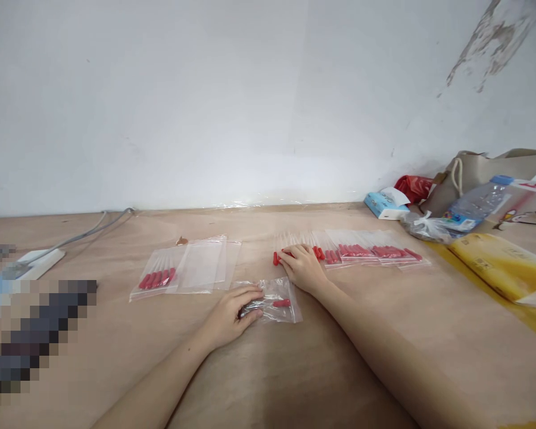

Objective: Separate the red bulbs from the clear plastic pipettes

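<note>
My left hand (236, 313) curls around the left end of a clear zip bag (295, 314) lying on the table, thumb and fingers gripping it. Inside that bag is one thin piece with a red handle (281, 303). Farther forward, my right hand (304, 269) reaches over a row of loose red-handled thin sticks (318, 253); its fingertips close on the red ends, and what is under them is partly hidden. To the left lies a filled bag of red-handled sticks (157, 278), overlapping flat clear zip bags (201, 265). Filled bags (356, 252) lie right of my right hand.
A yellow package (502, 265), a plastic bottle (482, 199), a blue tissue pack (385, 204) and a beige bag (477, 173) crowd the right side. A grey cable (87, 233) runs to a white box (42, 265) at left. A white wall stands behind the table.
</note>
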`<state>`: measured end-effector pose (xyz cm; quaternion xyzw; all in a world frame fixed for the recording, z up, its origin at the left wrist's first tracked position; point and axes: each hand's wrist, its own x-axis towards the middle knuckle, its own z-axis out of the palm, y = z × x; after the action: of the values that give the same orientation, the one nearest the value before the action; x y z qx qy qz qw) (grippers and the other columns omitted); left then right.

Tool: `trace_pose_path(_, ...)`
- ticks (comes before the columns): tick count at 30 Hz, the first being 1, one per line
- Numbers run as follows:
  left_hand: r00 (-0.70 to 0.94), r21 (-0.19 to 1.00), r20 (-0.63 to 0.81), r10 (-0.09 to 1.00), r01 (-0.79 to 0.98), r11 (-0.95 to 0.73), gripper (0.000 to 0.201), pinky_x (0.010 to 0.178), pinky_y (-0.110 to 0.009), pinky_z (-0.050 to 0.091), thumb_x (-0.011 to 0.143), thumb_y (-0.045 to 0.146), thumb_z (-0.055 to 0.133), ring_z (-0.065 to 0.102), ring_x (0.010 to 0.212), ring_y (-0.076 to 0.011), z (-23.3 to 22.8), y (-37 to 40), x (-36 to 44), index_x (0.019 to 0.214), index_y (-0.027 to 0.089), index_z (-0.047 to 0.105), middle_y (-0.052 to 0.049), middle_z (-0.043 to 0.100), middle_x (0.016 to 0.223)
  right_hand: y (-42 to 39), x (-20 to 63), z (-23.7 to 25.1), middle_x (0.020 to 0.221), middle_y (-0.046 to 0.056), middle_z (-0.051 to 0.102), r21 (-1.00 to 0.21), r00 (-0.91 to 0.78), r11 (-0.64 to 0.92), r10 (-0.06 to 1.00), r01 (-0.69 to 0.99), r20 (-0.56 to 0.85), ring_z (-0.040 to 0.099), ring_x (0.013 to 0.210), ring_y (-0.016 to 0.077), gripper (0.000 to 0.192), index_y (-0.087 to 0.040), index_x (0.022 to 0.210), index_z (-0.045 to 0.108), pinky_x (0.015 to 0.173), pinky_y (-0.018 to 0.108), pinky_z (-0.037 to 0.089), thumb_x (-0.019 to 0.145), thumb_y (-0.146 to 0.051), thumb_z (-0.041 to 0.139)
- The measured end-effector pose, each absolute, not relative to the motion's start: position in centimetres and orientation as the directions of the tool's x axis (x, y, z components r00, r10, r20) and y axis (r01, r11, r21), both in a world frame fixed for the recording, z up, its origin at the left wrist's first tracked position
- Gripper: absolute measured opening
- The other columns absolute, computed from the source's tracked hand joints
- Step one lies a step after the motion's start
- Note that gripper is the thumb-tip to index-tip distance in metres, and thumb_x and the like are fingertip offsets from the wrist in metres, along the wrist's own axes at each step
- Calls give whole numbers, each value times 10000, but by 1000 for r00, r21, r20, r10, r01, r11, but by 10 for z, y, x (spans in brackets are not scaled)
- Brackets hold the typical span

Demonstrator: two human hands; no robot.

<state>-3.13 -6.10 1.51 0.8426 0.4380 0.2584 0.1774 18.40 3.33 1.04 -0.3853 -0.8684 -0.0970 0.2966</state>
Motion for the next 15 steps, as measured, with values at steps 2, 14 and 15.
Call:
trace_pose_path(2, 486, 524, 280, 828, 646, -555, 312, 937, -373, 433, 829, 308, 510, 522, 1098, -200, 16, -61, -31, 1124, 221, 564, -70, 582, 1165, 29, 188, 16, 958, 60, 604, -89, -470, 661, 616, 745, 632, 508, 915, 194, 207, -228, 968, 608, 841, 363, 299, 849, -197, 442)
trace_pose_path(14, 483, 518, 304, 821, 640, -568, 327, 955, -386, 417, 828, 306, 513, 521, 1098, -200, 14, -62, -31, 1142, 225, 548, -69, 582, 1166, -21, 226, 14, 654, 0, 594, -536, -454, 592, 806, 602, 380, 514, 687, 149, 117, -218, 704, 639, 724, 319, 341, 748, -310, 580)
trace_pose_path(15, 491, 509, 308, 815, 639, -577, 327, 975, -405, 395, 828, 307, 513, 524, 1094, -202, 15, -62, -31, 1142, 221, 548, -72, 588, 1157, -22, 225, 15, 661, -1, 594, -538, -495, 606, 794, 587, 354, 512, 696, 147, 126, -226, 727, 656, 735, 320, 341, 746, -332, 593)
